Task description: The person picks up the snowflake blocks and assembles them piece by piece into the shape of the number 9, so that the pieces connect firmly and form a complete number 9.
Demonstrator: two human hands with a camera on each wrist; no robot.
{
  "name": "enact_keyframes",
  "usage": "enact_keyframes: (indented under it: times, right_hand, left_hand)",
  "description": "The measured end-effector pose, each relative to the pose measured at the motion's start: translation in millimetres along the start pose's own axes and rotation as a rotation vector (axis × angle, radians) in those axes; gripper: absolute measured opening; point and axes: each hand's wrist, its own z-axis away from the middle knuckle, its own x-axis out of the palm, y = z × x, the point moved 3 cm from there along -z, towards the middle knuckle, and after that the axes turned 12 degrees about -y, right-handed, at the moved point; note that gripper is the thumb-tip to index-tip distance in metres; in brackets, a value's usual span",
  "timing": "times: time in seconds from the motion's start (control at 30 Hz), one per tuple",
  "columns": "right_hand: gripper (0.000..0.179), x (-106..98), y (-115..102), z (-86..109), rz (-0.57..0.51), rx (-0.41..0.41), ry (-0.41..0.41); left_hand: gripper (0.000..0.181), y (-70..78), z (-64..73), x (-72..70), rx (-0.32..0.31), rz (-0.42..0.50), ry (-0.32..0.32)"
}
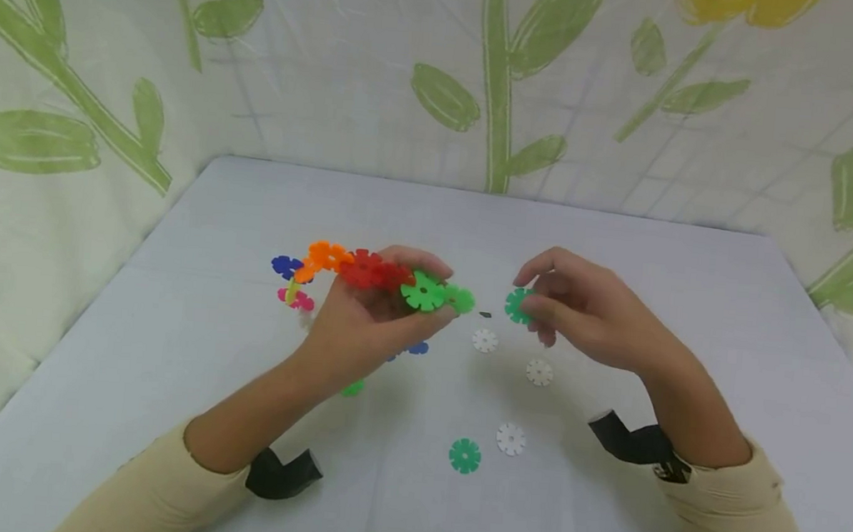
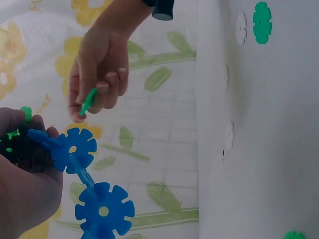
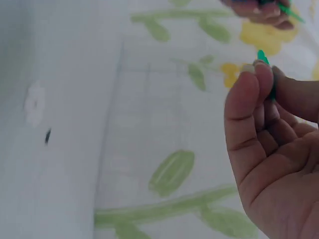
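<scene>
Raised above the table, my left hand (image 1: 362,319) grips a chain of slotted flower-shaped plastic discs (image 1: 361,267). Its light green end discs (image 1: 424,292) lie between thumb and fingers; red, orange, blue, pink and yellow ones curve away leftward. In the left wrist view, linked blue discs (image 2: 104,209) hang beside that hand. Across a small gap, my right hand (image 1: 592,312) pinches one darker green disc (image 1: 517,305) by its edge between thumb and fingertips. This disc (image 3: 262,56) shows edge-on in the right wrist view, apart from the chain.
Loose white discs (image 1: 539,373) and a green disc (image 1: 465,456) lie flat on the white table (image 1: 587,512). Another green disc (image 1: 352,388) shows beside the left forearm. A small dark speck (image 1: 485,314) is between the hands. A plant-printed curtain (image 1: 333,117) stands behind the table.
</scene>
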Motion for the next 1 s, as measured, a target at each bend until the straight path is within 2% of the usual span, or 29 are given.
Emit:
enact_keyframes:
  times: [0.07,0.13,0.27,0.47,0.7,0.83,1.0]
  right_hand:
    - [0.023,7,-11,-2.6,-0.149,-0.100,-0.019]
    - [0.022,13,-20,-4.2,-0.279,-0.158,-0.055]
    - [0.016,23,-29,-5.8,-0.408,-0.186,-0.111]
    - [0.014,30,-34,-6.9,-0.463,-0.186,-0.139]
    - [0.012,31,-35,-6.7,-0.491,-0.195,-0.148]
    - [0.012,34,-34,-9.1,-0.538,-0.201,-0.170]
    - [0.015,38,-28,-11.6,-0.616,-0.166,-0.187]
  left_hand:
    - [0.027,-0.8,0.3,1.0,0.008,-0.001,-0.010]
    - [0.026,-2.0,0.5,2.3,0.020,-0.003,-0.027]
    - [0.026,-4.4,0.7,5.8,0.038,-0.025,-0.068]
    - [0.027,-5.2,1.4,8.4,0.045,-0.076,-0.098]
    - [0.027,-6.7,1.8,10.9,0.019,-0.083,-0.129]
    - [0.028,-7.5,2.9,11.1,0.010,-0.129,-0.130]
    - [0.028,-7.8,5.0,12.7,-0.044,-0.165,-0.141]
